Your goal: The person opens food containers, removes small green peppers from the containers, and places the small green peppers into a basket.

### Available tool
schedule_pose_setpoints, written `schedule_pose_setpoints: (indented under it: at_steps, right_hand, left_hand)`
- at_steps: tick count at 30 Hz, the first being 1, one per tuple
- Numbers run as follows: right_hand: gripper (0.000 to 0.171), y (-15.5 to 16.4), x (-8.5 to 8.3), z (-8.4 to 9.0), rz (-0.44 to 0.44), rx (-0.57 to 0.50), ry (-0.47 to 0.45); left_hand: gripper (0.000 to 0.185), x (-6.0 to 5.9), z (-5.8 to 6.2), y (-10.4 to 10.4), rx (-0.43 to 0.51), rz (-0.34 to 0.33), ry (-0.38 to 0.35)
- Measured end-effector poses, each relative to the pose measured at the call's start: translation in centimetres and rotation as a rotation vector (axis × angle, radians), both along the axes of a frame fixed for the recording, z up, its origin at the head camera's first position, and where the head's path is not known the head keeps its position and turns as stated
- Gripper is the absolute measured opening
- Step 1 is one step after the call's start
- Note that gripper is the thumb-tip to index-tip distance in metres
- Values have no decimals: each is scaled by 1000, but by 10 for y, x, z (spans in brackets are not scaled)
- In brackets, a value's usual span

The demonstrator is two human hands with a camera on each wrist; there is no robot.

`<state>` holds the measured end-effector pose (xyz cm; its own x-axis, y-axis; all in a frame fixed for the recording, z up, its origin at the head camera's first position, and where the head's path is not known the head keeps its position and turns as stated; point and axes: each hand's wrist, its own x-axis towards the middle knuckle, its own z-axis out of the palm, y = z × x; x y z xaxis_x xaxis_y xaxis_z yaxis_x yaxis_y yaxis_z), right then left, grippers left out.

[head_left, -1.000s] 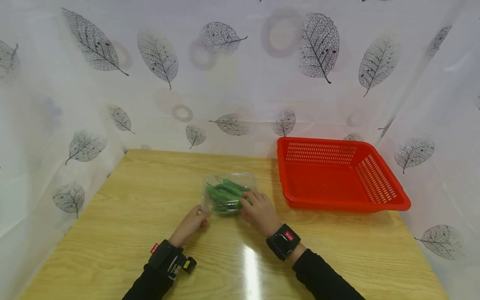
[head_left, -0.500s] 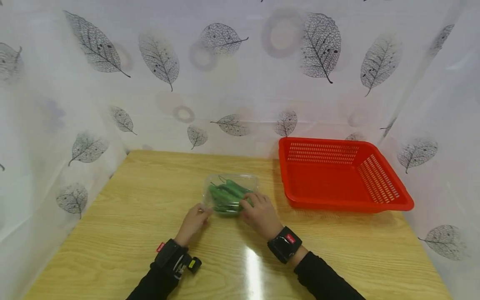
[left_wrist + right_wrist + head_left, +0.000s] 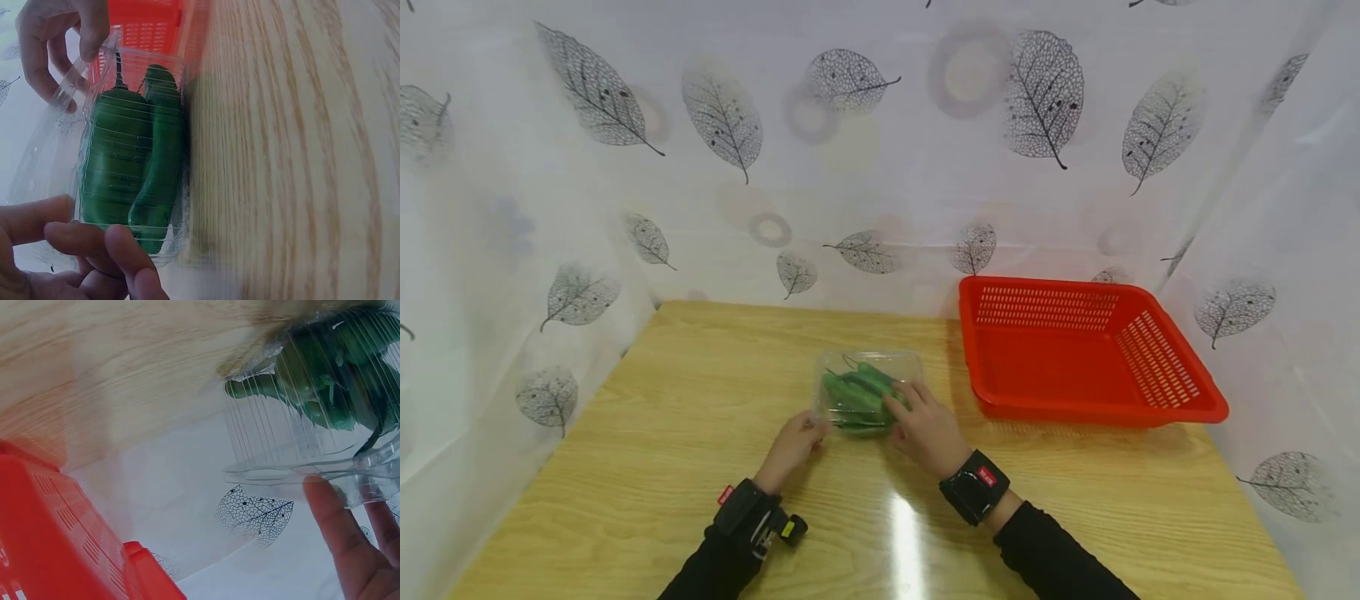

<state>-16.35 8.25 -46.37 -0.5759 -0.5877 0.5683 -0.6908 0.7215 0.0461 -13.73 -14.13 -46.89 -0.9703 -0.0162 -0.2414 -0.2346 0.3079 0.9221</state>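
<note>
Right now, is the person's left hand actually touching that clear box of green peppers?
Touching. In the left wrist view, the left hand curls its fingertips round the near edge of the clear box holding the green peppers.

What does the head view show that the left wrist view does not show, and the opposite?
Only the head view shows the whole red basket, the leaf-print curtain and both wrist straps. Only the left wrist view shows, up close, the ribbed clear wall and the dark stem of one pepper. Both show the clear box of green peppers on the wooden table, gripped by the left hand and right hand.
</note>
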Motion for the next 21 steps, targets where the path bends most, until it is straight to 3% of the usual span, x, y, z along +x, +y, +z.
schedule_pose_setpoints:
  at_steps: [10, 21]
  right_hand:
    - [46, -1, 9, 0, 16, 44, 55]
    - [53, 4, 13, -4, 54, 69, 31]
  left_hand:
    - [18, 3, 0, -5, 28, -22, -23]
    - [22, 3, -3, -5, -34, -55, -16]
